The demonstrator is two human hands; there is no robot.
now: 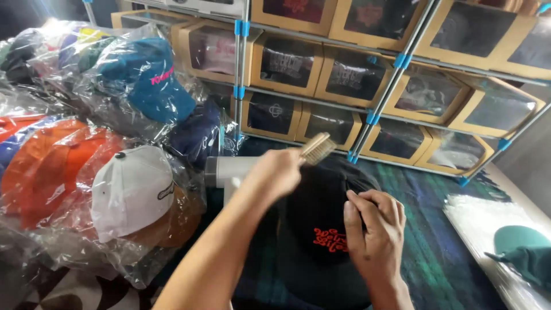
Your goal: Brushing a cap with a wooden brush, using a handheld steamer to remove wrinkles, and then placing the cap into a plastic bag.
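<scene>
A cap seller's stockroom or small shop storage area, shown by the metal rack [396,74] filled with windowed cardboard display boxes [287,63] each holding a cap, and the heap of plastic-bagged caps [115,143] in orange, white and blue piled beside it.

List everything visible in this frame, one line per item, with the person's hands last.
black cap: one, black with red embroidery, centre, under both hands
brush: one, pale wooden, above the cap
bagged caps: many, white, orange, teal, navy, piled at left
display boxes: many, tan card with clear fronts, on the shelves behind
shelf rack: one, grey tubes with blue joints
green cap: one, right edge
white device: one, behind the left arm
left hand: holds the brush
right hand: rests on the black cap
</scene>
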